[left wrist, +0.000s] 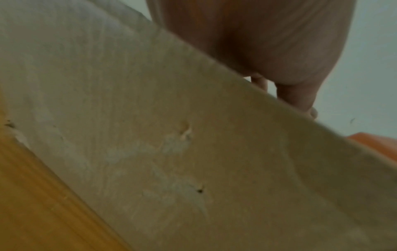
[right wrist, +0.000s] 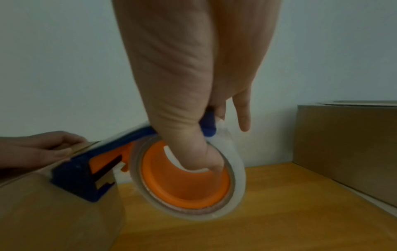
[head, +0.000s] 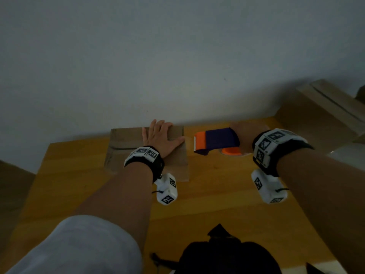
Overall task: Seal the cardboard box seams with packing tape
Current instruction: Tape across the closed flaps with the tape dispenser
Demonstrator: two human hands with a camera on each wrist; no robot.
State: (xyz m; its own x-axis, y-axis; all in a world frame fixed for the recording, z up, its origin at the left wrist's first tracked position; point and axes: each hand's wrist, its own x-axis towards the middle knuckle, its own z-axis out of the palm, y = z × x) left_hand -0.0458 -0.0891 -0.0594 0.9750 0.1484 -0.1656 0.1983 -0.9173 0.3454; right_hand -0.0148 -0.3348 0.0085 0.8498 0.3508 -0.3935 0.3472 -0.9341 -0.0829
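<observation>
A small brown cardboard box [head: 126, 147] stands on the wooden table near the wall. My left hand [head: 161, 138] lies flat on its top, fingers straight, pressing it down; the left wrist view shows the box side [left wrist: 193, 161] close up. My right hand [head: 246, 138] grips a blue and orange tape dispenser [head: 217, 140] just right of the box. In the right wrist view my thumb sits inside the orange hub [right wrist: 187, 178] of the clear tape roll [right wrist: 238, 171], and the dispenser's blue front end [right wrist: 75, 176] rests at the box's upper right edge [right wrist: 53, 203].
A bigger cardboard box [head: 320, 113] stands at the table's far right by the wall, also seen as a box [right wrist: 348, 149] in the right wrist view. A black bag [head: 227, 254] lies at the table's near edge. The wooden table [head: 217, 194] runs between them.
</observation>
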